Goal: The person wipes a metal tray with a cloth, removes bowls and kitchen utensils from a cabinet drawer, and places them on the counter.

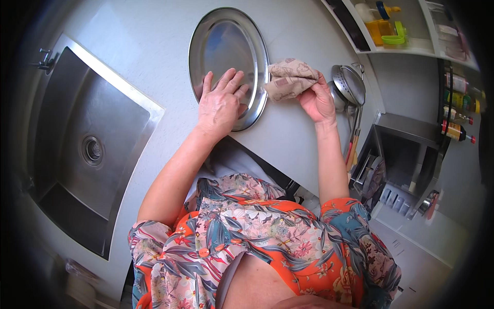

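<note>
An oval stainless steel platter [228, 50] lies on the grey countertop in front of me. My left hand [222, 98] rests on the platter's near part, palm down with the fingers spread, gripping nothing. Just right of the platter, my right hand [318, 98] holds a folded beige patterned cloth [289, 79], whose left edge meets or overlaps the platter's right rim in view. Part of the right hand's fingers is hidden behind the cloth.
A steel sink [115, 127] with a drain and a tap [46, 61] is at the left. Strainers [349, 83] and long-handled utensils hang or stand to the right. Beyond are a shelf [417, 48] with containers, a rack of bottles [455, 129] and a dark-fronted metal unit [409, 129].
</note>
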